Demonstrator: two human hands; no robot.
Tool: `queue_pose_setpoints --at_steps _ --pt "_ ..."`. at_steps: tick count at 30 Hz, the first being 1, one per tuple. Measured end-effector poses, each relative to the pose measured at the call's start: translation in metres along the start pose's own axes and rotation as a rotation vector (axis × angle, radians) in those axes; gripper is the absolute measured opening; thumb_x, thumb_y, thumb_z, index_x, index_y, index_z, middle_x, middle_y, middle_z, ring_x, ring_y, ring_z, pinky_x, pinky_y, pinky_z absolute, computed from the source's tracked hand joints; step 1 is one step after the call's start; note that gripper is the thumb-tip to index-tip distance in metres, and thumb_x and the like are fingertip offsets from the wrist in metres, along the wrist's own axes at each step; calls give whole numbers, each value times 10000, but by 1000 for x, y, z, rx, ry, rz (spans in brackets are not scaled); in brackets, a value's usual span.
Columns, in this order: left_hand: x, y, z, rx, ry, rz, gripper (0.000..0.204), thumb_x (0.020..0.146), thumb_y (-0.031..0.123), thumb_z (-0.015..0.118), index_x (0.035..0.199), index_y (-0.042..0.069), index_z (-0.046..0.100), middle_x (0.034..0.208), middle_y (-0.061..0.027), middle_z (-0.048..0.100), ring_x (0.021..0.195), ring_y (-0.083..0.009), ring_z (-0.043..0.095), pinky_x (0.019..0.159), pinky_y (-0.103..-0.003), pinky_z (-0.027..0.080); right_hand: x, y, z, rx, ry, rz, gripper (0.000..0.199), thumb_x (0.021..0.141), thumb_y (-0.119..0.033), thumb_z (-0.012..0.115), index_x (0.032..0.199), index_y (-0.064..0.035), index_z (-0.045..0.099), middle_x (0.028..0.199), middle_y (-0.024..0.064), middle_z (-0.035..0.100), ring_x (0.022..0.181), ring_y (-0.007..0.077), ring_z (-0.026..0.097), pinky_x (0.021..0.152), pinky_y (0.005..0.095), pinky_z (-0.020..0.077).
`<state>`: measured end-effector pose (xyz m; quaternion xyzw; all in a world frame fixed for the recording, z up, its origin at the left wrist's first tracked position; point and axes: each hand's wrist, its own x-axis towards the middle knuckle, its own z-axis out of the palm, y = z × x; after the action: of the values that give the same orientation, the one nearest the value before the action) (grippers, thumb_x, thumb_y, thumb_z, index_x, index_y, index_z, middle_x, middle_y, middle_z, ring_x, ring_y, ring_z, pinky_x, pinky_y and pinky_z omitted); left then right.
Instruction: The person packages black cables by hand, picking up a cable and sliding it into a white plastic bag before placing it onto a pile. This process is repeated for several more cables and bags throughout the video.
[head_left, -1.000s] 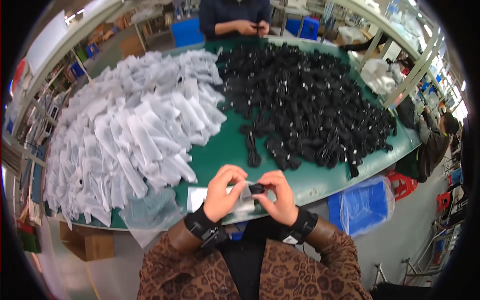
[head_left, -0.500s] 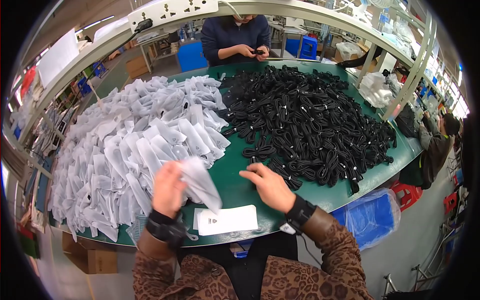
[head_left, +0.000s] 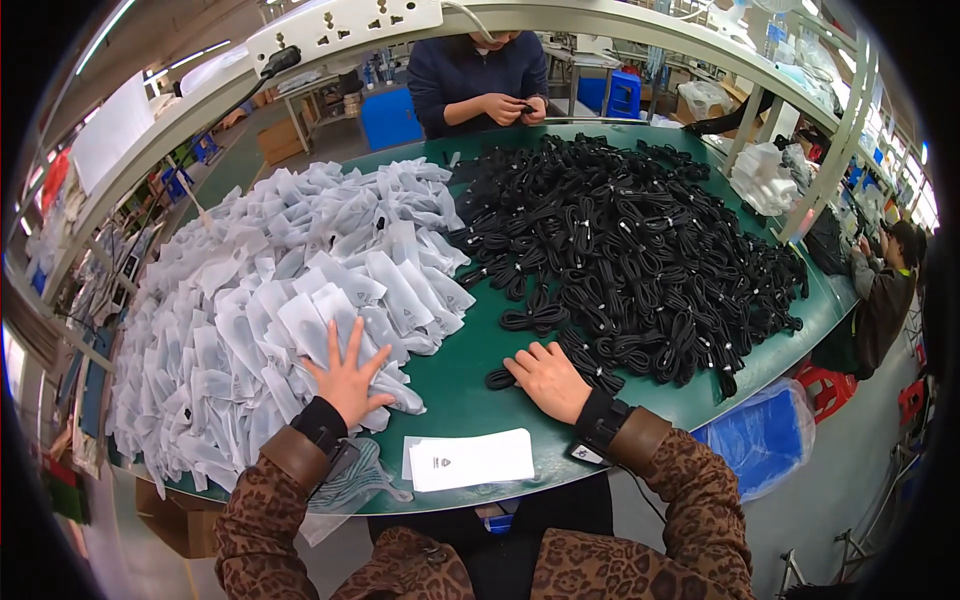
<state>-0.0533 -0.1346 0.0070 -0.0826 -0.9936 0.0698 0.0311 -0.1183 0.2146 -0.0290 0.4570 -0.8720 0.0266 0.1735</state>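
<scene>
My left hand (head_left: 350,378) lies with fingers spread on the near right edge of a big heap of frosted white bags (head_left: 240,345). Nothing is held in it. My right hand (head_left: 551,383) is curled over a coiled black cable (head_left: 497,379) on the green table, its fingertips partly hidden. That cable sits at the near left of a large pile of tied black cables (head_left: 640,250). Between my wrists, close to the table edge, is a flat stack of white bags (head_left: 490,460) with small dark printing.
A teal mesh bundle (head_left: 355,474) rests by my left wrist. Across the green table (head_left: 445,385), a co-worker (head_left: 478,80) handles a small black item. A frame with a power strip (head_left: 345,28) spans above. A blue plastic-lined bin (head_left: 765,425) stands at right.
The white bag that was in my left hand has been let go onto the heap, and that hand has spread flat. My right hand has closed over a black cable.
</scene>
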Motion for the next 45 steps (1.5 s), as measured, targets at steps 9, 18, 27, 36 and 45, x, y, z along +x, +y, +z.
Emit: queue_pose_setpoints --at_steps 9,18,27,36,45 --pt "27 -20 21 74 32 -37 845 696 593 779 1442 308 501 1660 -134 15 1491 -498 -59 855 -892 258 0 -3 3 98 22 70 486 856 -77 544 1333 16 531 930 81 549 884 233 556 755 342 465" --pt "14 5 -19 21 -108 -114 811 746 539 771 1457 278 482 1662 -122 24 1502 -466 -14 862 -884 282 -57 -20 -13 342 59 235 638 756 -18 630 1378 14 491 887 130 549 693 292 617 600 402 518" --pt "-44 129 -9 -752 185 319 378 810 133 760 1148 48 613 1079 -150 556 1015 -341 583 867 -393 505 -89 -30 -24 296 58 395 579 800 -35 628 1366 2 512 880 132 554 692 305 616 590 413 516" --pt "-53 187 26 -816 130 285 238 836 134 734 997 24 597 987 -131 545 871 -320 618 738 -383 517 -89 -46 -27 362 117 465 558 831 -46 628 1375 -9 504 886 145 563 725 342 620 629 438 521" --pt "-54 191 17 -851 275 282 190 840 104 717 927 22 569 912 -122 547 849 -324 601 709 -399 500 -94 -55 -31 487 162 529 551 842 -35 616 1382 -40 505 928 166 575 744 382 610 643 462 511"
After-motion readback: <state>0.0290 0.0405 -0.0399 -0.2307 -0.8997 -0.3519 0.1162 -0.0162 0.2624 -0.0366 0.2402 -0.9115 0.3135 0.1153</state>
